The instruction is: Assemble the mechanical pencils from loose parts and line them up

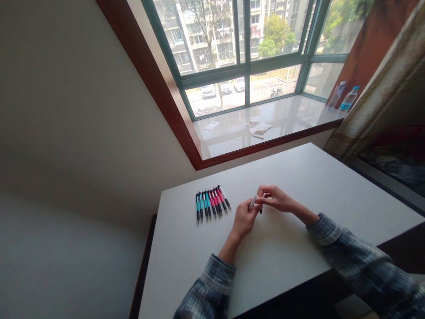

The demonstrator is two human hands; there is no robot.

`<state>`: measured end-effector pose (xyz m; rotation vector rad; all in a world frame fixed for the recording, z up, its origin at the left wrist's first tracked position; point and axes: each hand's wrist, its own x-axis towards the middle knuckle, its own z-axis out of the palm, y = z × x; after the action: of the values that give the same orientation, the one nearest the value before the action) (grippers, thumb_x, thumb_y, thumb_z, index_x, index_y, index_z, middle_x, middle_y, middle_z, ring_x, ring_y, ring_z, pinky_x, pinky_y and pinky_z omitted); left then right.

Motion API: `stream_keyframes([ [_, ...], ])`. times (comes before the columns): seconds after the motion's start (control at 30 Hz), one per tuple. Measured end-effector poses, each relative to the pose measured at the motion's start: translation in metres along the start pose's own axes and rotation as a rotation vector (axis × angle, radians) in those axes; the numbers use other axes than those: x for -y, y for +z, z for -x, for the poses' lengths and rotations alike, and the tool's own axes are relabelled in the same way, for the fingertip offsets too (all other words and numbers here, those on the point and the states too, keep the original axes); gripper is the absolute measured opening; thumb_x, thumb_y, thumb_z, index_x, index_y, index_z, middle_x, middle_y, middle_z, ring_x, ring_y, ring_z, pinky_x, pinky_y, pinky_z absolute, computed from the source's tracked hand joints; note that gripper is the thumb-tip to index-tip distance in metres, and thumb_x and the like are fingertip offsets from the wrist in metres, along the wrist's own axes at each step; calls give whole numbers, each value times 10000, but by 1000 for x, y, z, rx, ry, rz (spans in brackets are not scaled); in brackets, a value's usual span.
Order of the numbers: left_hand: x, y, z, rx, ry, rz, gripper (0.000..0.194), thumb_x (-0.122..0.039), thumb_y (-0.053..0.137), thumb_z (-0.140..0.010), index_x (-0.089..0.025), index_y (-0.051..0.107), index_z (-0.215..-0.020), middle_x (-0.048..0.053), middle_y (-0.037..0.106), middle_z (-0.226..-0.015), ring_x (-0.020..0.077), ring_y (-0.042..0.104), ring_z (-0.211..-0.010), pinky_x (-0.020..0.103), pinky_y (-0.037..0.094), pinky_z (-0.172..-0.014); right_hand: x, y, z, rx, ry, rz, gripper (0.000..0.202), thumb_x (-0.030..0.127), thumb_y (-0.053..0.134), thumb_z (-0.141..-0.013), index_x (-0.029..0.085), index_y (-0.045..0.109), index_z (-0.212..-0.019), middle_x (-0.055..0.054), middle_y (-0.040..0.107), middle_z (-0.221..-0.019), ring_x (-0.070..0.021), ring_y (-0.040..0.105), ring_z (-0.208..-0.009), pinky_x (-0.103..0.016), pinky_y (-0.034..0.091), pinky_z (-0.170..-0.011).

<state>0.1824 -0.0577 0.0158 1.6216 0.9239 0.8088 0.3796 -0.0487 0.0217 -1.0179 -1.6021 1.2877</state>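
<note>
My left hand (244,220) is closed around a white pen barrel (253,202), which tilts up out of its fingers. Touching it from the right, my right hand (276,199) has its thumb and fingertips pinched together. A small dark piece (260,211) pokes out below the right fingertips; whether it belongs to the white barrel I cannot tell. To the left of both hands, several click pens lie side by side in a row: teal pens (203,205), then red pens (215,202), and a white pen (224,197) at the right end.
The white table (282,261) stands against the wall below a window. On the sill (229,133) lie a crumpled cloth (259,128) and a white paper (211,126). Plastic bottles (348,100) stand at its right end, beside a curtain (368,93).
</note>
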Motion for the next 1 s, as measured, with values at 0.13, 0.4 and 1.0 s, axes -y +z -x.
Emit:
stream_keyframes([
  [0.13, 0, 0, 0, -8, 6, -8, 463, -597, 610, -931, -161, 632, -779, -33, 418, -650, 124, 346, -633, 252, 289, -606, 2, 2, 1, -40, -31, 67, 445, 600, 754, -859, 190, 606, -771, -25, 681, -762, -189, 673, -725, -317, 514, -672],
  [0.4, 1, 3, -1, -52, -7, -27, 423, -555, 608, -940, -156, 648, -806, -24, 490, -669, 129, 403, -637, 253, 320, -623, 2, -4, 0, -74, -43, 109, 410, 585, 757, -860, 185, 686, -802, -46, 714, -825, -192, 666, -779, -303, 523, -678],
  [1.0, 4, 1, -1, -90, -100, 100, 465, -606, 672, -856, -142, 673, -881, -30, 441, -668, 123, 338, -635, 251, 293, -608, -34, -85, 51, -281, 73, 617, 343, 547, 672, -901, 262, 830, -1007, -51, 777, -974, -177, 643, -704, -314, 523, -673],
])
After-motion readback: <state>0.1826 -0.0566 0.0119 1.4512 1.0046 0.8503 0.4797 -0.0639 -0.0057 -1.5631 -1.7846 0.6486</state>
